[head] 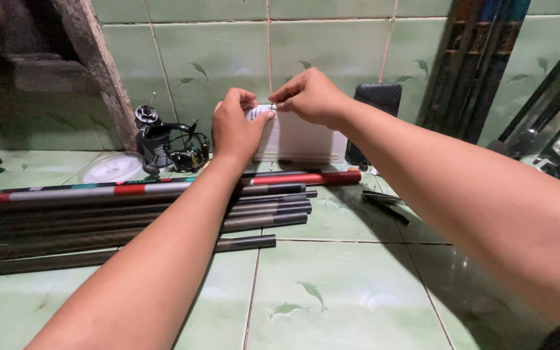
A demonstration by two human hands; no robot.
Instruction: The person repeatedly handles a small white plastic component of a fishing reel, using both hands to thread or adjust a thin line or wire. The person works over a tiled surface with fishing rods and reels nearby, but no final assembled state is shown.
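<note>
While both hands were raised against the white card (306, 139) that stood propped at the foot of the tiled wall (228, 45), the work looked to be at an early, handling stage. The left hand (234, 129) had its fingers curled together at the card's upper left corner, and the right hand (309, 97) pinched its thumb and forefinger shut at the same corner, just beside the left. Whether a thin line or other small item lay between the fingertips could not be told.

On the green tiled floor (345, 291), a bundle of dark rod sections (163, 214) lay side by side, separated and unjoined, with a red-banded section (306, 178) at their far edge. A spinning reel (163, 146) and a clear line spool (113, 167) rested near the wall, untouched and not fitted to any rod. A dark pouch (377, 104) leaned just right of the card. Assembly of the rod therefore appeared wholly outstanding.
</note>
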